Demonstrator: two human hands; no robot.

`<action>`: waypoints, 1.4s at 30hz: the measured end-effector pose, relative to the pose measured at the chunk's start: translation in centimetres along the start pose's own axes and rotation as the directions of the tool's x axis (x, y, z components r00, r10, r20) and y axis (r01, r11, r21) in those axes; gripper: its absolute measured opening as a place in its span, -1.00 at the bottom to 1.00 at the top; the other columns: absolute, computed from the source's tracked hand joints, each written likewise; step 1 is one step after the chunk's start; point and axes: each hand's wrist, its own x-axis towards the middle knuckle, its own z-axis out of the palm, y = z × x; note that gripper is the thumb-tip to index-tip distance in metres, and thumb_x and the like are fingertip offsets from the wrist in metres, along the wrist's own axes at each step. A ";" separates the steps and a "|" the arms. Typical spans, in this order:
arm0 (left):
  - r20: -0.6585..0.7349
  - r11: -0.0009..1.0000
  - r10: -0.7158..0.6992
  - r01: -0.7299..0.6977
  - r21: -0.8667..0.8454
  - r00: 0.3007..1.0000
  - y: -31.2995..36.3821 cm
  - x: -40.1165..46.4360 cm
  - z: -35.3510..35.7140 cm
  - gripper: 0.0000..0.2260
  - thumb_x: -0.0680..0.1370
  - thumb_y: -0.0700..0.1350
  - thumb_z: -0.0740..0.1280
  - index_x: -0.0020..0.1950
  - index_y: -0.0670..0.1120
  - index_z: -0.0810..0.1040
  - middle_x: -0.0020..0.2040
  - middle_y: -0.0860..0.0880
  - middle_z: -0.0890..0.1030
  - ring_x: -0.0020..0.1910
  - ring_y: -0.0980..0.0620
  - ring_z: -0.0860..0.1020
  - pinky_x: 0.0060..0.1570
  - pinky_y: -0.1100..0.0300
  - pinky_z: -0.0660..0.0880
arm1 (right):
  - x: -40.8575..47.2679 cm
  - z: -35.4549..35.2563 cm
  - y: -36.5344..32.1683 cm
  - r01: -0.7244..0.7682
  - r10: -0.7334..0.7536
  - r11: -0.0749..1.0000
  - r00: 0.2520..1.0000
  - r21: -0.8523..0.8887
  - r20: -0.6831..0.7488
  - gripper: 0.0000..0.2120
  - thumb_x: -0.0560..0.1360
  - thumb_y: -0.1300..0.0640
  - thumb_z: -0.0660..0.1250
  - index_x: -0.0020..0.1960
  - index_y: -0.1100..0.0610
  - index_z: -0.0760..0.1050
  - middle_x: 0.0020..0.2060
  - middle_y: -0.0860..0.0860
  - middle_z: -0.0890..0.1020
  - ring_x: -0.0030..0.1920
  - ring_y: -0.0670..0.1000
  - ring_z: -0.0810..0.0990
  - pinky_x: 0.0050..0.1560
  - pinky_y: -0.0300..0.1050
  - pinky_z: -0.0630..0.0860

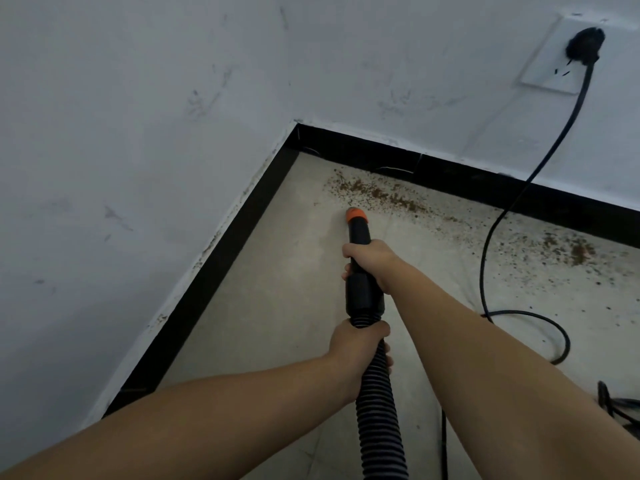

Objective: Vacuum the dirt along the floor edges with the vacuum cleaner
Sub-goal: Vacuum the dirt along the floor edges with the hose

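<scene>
Floor (277,306) edges meet at the far corner, where brown dirt (377,194) lies along the skirting, so both hands steer: left hand (360,348) wrapped round the hose (379,420), right hand (372,263) gripping the nozzle (356,218) aimed just short of it.

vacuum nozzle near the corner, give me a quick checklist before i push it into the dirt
1. Right hand grips the black nozzle tube: ok.
2. Left hand grips the ribbed hose: ok.
3. Orange tip aimed at the dirt by the black baseboard: ok, just short of it.
4. Plug in the wall socket: ok.
5. Power cord clear of the nozzle's path: ok for this patch; it lies to the right.
6. Suction running: cannot tell.
</scene>
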 end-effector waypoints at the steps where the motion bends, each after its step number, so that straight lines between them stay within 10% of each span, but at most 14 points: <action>1: -0.012 1.000 0.006 -0.006 -0.010 1.000 0.3 0.2 -0.3 -0.93 0.52 -0.28 0.34 -0.07 -0.20 0.45 -0.36 -0.13 0.49 -0.51 -0.02 0.47 -0.41 0.16 0.49 | 0.3 0.4 -0.4 0.005 -0.005 1.000 1.000 -0.005 0.014 -0.71 0.48 0.29 0.31 0.16 0.26 0.34 -0.36 0.16 0.51 -0.51 0.07 0.53 -0.53 -0.19 0.51; 14: -0.135 0.991 0.045 -0.061 -0.119 0.990 2.2 2.4 -1.8 -0.89 0.52 -0.29 0.34 0.02 -0.23 0.47 -0.36 -0.14 0.50 -0.55 0.00 0.46 -0.49 0.21 0.46 | 3.4 4.3 -2.4 0.058 -0.040 0.992 0.987 -0.113 0.156 -0.69 0.49 0.26 0.32 0.19 0.25 0.34 -0.34 0.15 0.52 -0.46 0.08 0.53 -0.44 -0.13 0.52; 30: 0.193 0.971 -0.146 0.103 0.216 0.970 -1.5 0.0 5.4 -0.91 0.52 -0.25 0.35 -0.05 -0.20 0.45 -0.31 -0.13 0.50 -0.42 -0.03 0.50 -0.31 0.12 0.52 | -2.4 -8.3 2.9 -0.015 0.020 0.999 0.986 0.032 -0.169 -0.77 0.49 0.25 0.32 0.11 0.25 0.37 -0.37 0.14 0.55 -0.48 0.06 0.57 -0.48 -0.15 0.51; 42: 0.235 0.961 -0.202 0.146 0.234 0.951 -5.3 -4.5 8.8 -0.82 0.50 -0.22 0.35 0.07 -0.20 0.44 -0.28 -0.13 0.50 -0.43 -0.03 0.51 -0.35 0.14 0.53 | -7.0 -11.5 5.6 -0.135 0.133 0.991 0.987 -0.022 -0.095 -0.77 0.44 0.22 0.36 0.05 0.24 0.41 -0.49 0.10 0.59 -0.49 0.06 0.60 -0.33 -0.05 0.59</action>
